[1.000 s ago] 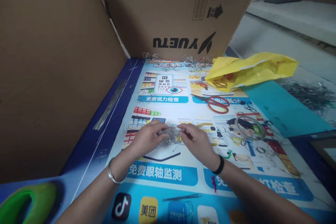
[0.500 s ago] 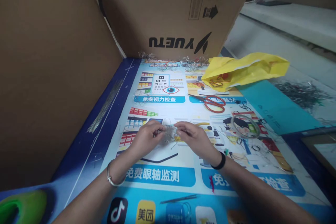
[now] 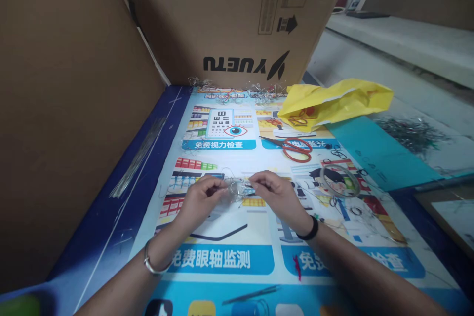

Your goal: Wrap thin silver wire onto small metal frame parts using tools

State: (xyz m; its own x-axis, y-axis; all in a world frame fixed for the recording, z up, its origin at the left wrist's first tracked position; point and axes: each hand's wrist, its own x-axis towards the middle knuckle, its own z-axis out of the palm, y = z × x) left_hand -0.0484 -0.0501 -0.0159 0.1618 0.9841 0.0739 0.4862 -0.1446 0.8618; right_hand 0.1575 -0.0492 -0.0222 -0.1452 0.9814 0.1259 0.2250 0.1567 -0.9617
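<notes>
Between my two hands, just above the printed sheet (image 3: 237, 227), is a small tangle of thin silvery wire (image 3: 237, 187) bent into loops. My left hand (image 3: 205, 196) pinches its left side between thumb and fingertips. From the right, my right hand (image 3: 274, 191) closes its thumb and forefinger on the wire's other side. The exact shape of the wirework is too fine to make out. Red-handled scissors (image 3: 296, 148) lie beyond my right hand. A coil of clear wire or tape (image 3: 339, 181) rests to the right of it.
A cardboard box (image 3: 229, 19) walls the back and left. A yellow bag (image 3: 336, 103) lies at the back right, with a pile of wire scraps (image 3: 414, 133) past it. Straight wires (image 3: 138, 158) lie at left; dark wire pieces (image 3: 252, 295) and red thread (image 3: 296, 267) lie in front.
The view has shifted slightly. My hands stay at the wire, with my left hand drawn a little to the left and the looped wire looking more spread out between them.
</notes>
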